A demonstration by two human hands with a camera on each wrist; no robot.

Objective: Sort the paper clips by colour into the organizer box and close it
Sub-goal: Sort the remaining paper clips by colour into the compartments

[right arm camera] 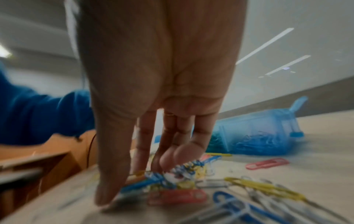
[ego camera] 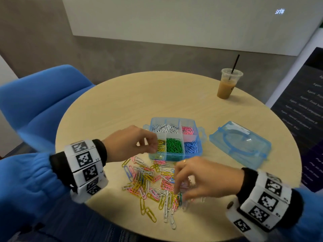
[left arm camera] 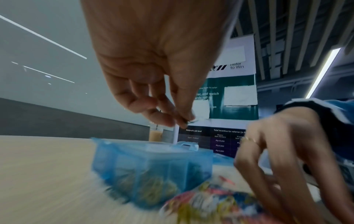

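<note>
The blue organizer box point(ego camera: 201, 137) stands open mid-table, with white, pink, yellow, green and blue clips in separate compartments. Its loose lid point(ego camera: 239, 145) lies to the right. A mixed pile of paper clips point(ego camera: 148, 180) is spread in front of the box. My left hand point(ego camera: 154, 145) hovers over the yellow compartment with thumb and fingertips pinched together point(left arm camera: 186, 121) on a small clip whose colour I cannot make out. My right hand point(ego camera: 180, 196) reaches down into the pile's right side near a green clip point(ego camera: 180, 198). Its straight fingers point(right arm camera: 168, 160) touch blue and white clips, with the thumb apart.
An iced coffee cup with a straw point(ego camera: 229, 84) stands at the table's far right. A blue chair point(ego camera: 43, 102) is on the left and a dark printed banner point(ego camera: 305, 110) on the right. Several clips lie close to the near table edge point(ego camera: 157, 231).
</note>
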